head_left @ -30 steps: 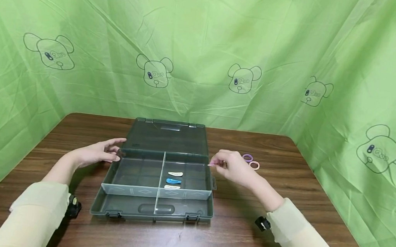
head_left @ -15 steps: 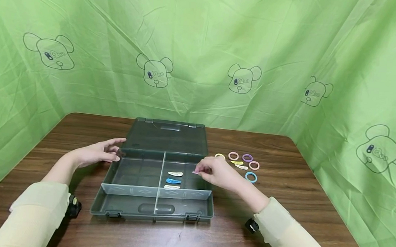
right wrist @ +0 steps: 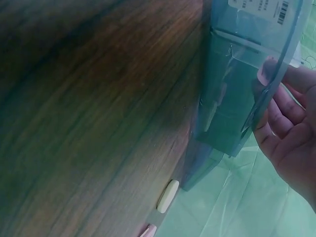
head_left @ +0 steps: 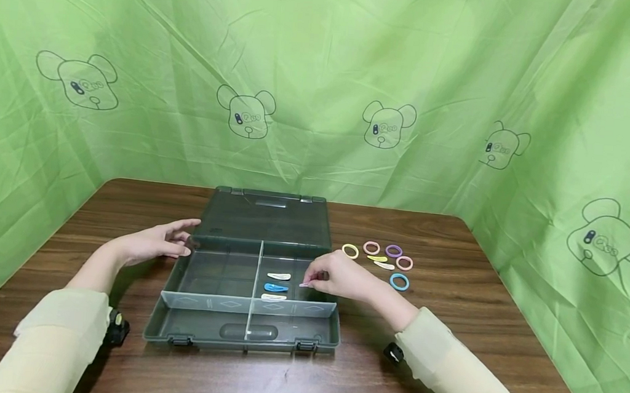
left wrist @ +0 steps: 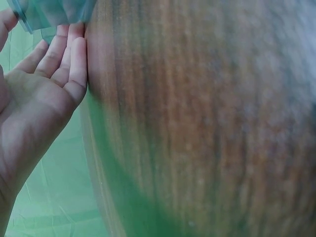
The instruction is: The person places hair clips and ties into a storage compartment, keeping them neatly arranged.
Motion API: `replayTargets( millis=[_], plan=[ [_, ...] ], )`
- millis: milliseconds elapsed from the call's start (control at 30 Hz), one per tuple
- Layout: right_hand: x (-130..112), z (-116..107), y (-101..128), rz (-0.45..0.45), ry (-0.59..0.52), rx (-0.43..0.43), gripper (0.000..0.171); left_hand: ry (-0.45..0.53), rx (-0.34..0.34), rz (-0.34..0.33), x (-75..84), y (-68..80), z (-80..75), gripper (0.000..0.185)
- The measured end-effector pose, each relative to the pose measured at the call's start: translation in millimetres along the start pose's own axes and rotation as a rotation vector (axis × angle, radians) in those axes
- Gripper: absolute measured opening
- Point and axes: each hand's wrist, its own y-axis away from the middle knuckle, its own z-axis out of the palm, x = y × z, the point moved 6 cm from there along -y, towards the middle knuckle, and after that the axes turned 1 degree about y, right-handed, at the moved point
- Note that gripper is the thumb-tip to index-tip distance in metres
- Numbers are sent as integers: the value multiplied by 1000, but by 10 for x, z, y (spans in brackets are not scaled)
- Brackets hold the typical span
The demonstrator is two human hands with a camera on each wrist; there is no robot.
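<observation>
My right hand [head_left: 342, 279] pinches a pink clip [head_left: 305, 285] over the organizer box's [head_left: 246, 290] right compartment, beside the blue clip [head_left: 276, 288]. My left hand [head_left: 161, 245], fingers relaxed, rests at the box's left wall. Risk: clip snags the wall and drops onto the surface [head_left: 449, 330].

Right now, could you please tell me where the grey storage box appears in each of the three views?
Head: the grey storage box lies open at table centre, between the left hand and the right hand.
Left wrist: only a translucent corner shows at top left, by the fingertips.
Right wrist: its wall fills the upper right, against the fingers.
Shared landmark: the brown wooden table.
</observation>
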Motion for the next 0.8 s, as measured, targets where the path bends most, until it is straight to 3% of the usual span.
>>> replayTargets(
  millis=[433,600,800],
  plan=[
    [91,114,-57,76,-6,-157,5,17,2,-7,11,5,10,83],
    [93,175,-88,64,-8,-225,5,21,1,-11,0,4,7,83],
    [95,246,-118,52,82,-254,6,10,-2,-1,6,4,5,83]
  ],
)
